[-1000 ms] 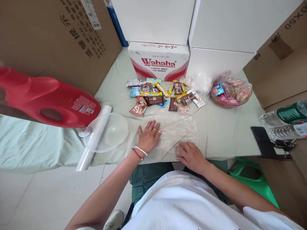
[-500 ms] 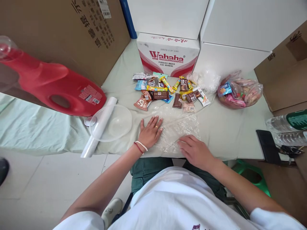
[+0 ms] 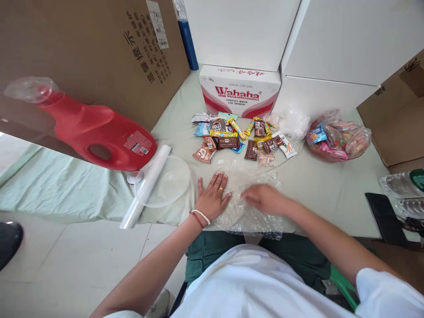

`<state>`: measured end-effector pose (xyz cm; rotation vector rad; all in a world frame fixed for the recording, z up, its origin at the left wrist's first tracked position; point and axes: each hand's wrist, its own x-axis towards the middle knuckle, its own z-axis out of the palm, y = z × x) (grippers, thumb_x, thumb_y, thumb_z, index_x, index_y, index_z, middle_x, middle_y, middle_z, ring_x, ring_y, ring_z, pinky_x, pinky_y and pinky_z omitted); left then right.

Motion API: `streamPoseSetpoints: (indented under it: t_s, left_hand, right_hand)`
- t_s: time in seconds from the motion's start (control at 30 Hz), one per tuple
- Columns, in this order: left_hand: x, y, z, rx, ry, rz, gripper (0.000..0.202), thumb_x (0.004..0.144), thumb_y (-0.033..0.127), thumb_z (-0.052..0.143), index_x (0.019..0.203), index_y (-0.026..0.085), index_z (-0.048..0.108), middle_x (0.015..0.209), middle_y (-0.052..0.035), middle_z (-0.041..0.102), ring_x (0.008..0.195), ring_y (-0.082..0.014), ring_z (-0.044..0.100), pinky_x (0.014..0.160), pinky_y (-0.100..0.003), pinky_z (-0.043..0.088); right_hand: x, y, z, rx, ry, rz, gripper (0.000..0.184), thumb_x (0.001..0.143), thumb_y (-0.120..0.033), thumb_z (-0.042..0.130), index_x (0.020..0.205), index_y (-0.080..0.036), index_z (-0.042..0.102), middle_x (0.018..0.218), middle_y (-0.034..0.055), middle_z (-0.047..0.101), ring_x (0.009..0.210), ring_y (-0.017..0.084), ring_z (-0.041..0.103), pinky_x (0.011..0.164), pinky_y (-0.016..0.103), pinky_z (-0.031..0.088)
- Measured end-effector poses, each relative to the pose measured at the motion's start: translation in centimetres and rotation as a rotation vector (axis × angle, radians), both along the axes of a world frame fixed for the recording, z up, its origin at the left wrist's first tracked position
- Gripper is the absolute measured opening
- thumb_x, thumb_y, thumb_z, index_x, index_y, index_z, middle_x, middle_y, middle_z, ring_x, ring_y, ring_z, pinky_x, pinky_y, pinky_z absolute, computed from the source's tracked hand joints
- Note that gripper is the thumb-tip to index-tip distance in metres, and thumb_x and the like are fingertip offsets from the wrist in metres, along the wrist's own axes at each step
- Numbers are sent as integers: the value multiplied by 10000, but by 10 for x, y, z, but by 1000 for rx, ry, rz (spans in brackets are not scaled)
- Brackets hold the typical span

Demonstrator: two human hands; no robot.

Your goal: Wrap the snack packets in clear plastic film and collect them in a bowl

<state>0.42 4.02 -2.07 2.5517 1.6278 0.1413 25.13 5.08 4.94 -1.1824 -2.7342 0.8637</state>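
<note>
A crinkled clear plastic bag (image 3: 255, 216) lies flat on the pale green cloth (image 3: 318, 185) in front of me, its near edge hanging over the table's edge. My left hand (image 3: 213, 196) rests palm down on the bag's left side, fingers spread, a ring on one finger and bracelets at the wrist. My right hand (image 3: 263, 198) lies on the middle of the bag, smeared by motion, its fingers pointing left. Beyond the bag sits a pile of wrapped snacks and chocolate bars (image 3: 240, 139).
A clear plastic bowl (image 3: 174, 176) and a roll of plastic film (image 3: 145, 187) lie left of my hand, beside a red jug (image 3: 99, 132) on its side. A Wahaha box (image 3: 238, 90), white and brown cartons, a bag of sweets (image 3: 338, 137), bottles (image 3: 402, 185) and a phone (image 3: 384, 216) surround the cloth.
My right hand has slid left and away from me across the plastic bag, toward the left hand. The left hand has stayed flat on the bag. The camera has shifted.
</note>
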Motion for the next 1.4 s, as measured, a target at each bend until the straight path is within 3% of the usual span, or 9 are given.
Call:
streamPoseSetpoints:
  t_s: [0.07, 0.2, 0.33, 0.5, 0.63, 0.87, 1.1, 1.27, 1.4]
  left_hand:
    - [0, 0, 1, -2, 9, 2, 655, 1055, 511, 319, 1642, 222, 297, 1698, -135, 315, 1592, -309, 283, 1252, -735, 71]
    - [-1, 2, 3, -10, 21, 0, 653, 1061, 516, 304, 1634, 204, 319, 1696, -142, 310, 1586, -304, 300, 1253, -731, 89]
    - [-3, 2, 2, 1, 12, -10, 639, 1065, 501, 307, 1630, 203, 332, 1694, -144, 310, 1582, -301, 308, 1255, -726, 103]
    - [-4, 1, 1, 4, -45, -14, 636, 1064, 504, 322, 1628, 210, 341, 1682, -147, 340, 1580, -304, 313, 1266, -711, 89]
    - [-5, 1, 1, -15, -79, -9, 646, 1062, 512, 328, 1630, 204, 334, 1682, -144, 347, 1592, -305, 285, 1272, -707, 66]
    - [-6, 1, 2, -68, -88, -6, 657, 1063, 516, 323, 1642, 206, 312, 1688, -149, 330, 1602, -308, 257, 1276, -698, 18]
    - [-6, 2, 3, -65, -55, -12, 643, 1069, 496, 308, 1642, 204, 311, 1699, -141, 295, 1598, -301, 270, 1274, -707, 10]
    - [-5, 4, 3, -42, -41, -24, 643, 1070, 488, 301, 1643, 198, 304, 1697, -148, 295, 1585, -317, 300, 1264, -729, 25]
    - [-5, 4, 2, -35, -47, -32, 646, 1069, 485, 308, 1638, 180, 311, 1695, -153, 298, 1581, -324, 306, 1254, -746, 31]
  right_hand:
    - [-1, 50, 8, 132, -139, -154, 300, 1047, -231, 462, 1089, -187, 755, 1045, 105, 744, 993, 243, 653, 874, 342, 471]
    - [-36, 139, 4, 354, -194, -191, 340, 993, -182, 536, 1305, -163, 670, 1320, 151, 649, 1246, 310, 515, 993, 399, 433]
    - [-70, 180, -14, 402, -195, -181, 506, 945, -241, 645, 1431, -122, 573, 1435, 178, 570, 1334, 348, 425, 1084, 474, 387]
    - [-59, 157, -25, 368, -292, -226, 289, 990, -235, 553, 1203, -101, 695, 1236, 200, 654, 1246, 356, 480, 1045, 473, 409]
    - [-25, 146, -19, 255, -223, -403, 344, 1017, -305, 514, 1280, -122, 638, 1235, 193, 675, 1096, 314, 597, 943, 402, 473]
    - [22, 201, -7, 177, -7, -868, 444, 975, -350, 543, 1337, -99, 604, 1193, 179, 713, 1022, 308, 651, 900, 425, 515]
    - [-45, 226, -9, 285, -42, -503, 473, 905, -215, 614, 1360, -94, 572, 1317, 184, 640, 1180, 309, 579, 1042, 421, 449]
    - [-99, 183, -24, 310, -109, -517, 484, 945, -132, 547, 1426, -93, 502, 1471, 221, 497, 1302, 326, 472, 1099, 450, 400]
    - [-84, 140, -24, 317, -118, -610, 425, 982, -244, 597, 1372, -92, 522, 1375, 219, 512, 1240, 320, 490, 1069, 440, 419]
